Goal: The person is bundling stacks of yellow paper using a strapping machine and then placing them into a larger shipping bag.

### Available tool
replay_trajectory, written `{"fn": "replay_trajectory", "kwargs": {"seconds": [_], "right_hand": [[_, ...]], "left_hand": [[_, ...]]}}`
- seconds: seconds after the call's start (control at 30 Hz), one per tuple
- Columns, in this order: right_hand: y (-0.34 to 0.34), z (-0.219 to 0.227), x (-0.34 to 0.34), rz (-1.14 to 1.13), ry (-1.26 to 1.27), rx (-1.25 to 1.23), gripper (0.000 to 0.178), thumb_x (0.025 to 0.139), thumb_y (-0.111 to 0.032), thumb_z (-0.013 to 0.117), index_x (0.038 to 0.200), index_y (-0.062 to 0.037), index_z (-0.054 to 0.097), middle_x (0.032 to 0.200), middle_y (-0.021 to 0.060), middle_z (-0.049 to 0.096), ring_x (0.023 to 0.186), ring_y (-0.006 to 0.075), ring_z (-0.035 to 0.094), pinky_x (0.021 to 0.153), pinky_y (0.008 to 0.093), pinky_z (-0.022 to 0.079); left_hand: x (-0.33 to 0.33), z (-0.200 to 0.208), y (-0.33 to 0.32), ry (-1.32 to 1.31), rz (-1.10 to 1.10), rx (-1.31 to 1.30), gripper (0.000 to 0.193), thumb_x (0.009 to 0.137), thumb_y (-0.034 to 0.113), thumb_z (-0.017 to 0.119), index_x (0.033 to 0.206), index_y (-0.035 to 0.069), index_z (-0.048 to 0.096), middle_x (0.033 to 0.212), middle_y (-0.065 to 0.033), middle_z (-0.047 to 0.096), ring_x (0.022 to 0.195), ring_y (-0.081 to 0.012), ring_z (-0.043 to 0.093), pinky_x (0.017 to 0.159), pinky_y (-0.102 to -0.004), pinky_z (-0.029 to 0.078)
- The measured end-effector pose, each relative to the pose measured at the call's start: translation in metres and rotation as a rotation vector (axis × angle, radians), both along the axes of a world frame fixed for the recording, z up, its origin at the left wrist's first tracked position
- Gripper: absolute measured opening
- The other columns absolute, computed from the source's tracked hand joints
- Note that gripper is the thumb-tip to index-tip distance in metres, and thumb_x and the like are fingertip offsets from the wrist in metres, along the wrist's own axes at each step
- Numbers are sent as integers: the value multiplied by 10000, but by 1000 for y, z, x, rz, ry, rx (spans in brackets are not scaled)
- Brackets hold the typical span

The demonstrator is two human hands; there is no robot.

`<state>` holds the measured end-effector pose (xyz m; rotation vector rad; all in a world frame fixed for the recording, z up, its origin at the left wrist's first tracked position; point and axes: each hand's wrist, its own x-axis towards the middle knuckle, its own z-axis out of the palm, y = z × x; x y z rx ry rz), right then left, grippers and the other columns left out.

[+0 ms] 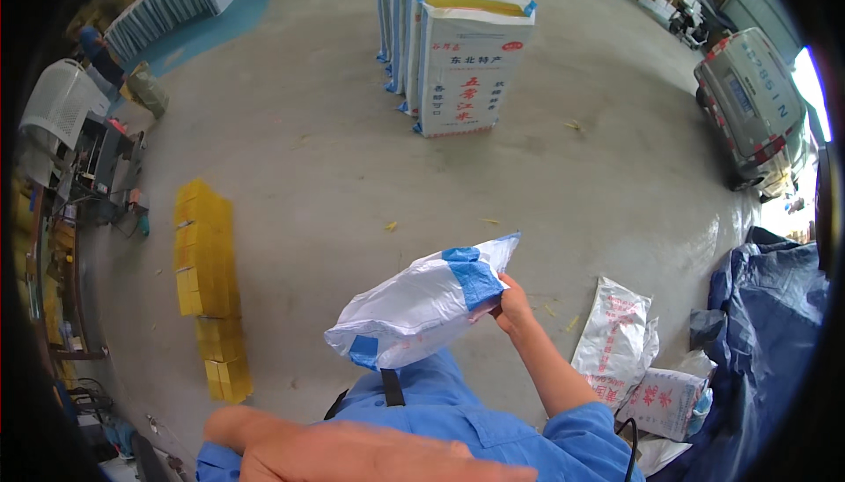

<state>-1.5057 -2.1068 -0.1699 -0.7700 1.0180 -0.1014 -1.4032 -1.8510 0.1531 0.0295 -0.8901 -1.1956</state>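
Note:
My right hand (510,306) is closed on the right end of a white woven sack (414,306) with blue patches, gripping its edge. The sack is held up in front of my body, tilted, its right end higher than its left, and it looks puffed rather than flat. Across the bottom edge lies my left hand (396,454), close to my chest and below the sack. It is blurred by motion and partly cut off. Its visible fingers stretch out to the right, and nothing shows in them.
Upright filled white sacks (466,68) stand in a row ahead. Yellow bundles (207,253) are lined up on the left floor. Flattened sacks (612,332) lie at right beside a blue tarp (766,323). A van (753,103) is parked far right; a person (101,55) is far left.

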Motion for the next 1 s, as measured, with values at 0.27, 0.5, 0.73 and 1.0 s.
{"fn": "replay_trajectory", "kwargs": {"seconds": [0.27,0.5,0.73,1.0], "right_hand": [[-13,-9,12,28,-71,6,307,975,-96,388,1207,-31,579,1114,126,658,969,233,665,795,399,575],[-1,3,8,63,-26,-25,361,977,-90,357,1280,-1,531,1136,149,647,1001,268,655,848,433,559],[19,15,5,-108,-213,161,330,1000,-136,389,1261,3,535,1155,132,643,1040,255,628,928,414,515],[72,44,-18,-127,-186,195,334,999,-121,378,1265,4,536,1181,134,630,1049,260,619,965,410,490]], "left_hand": [[106,-130,1,448,758,861,713,1006,525,361,1464,-15,280,1362,-211,459,1247,-306,468,1063,-436,374],[94,-116,14,384,756,713,770,998,587,273,1476,-16,237,1472,-222,346,1346,-318,384,1101,-459,348],[44,-199,63,-286,587,1008,513,1016,425,418,1182,-24,601,1095,-162,655,988,-256,641,912,-382,487],[-31,-385,133,-1345,769,1945,355,897,221,542,1188,25,598,1164,-220,631,1042,-411,613,876,-483,502]]}}
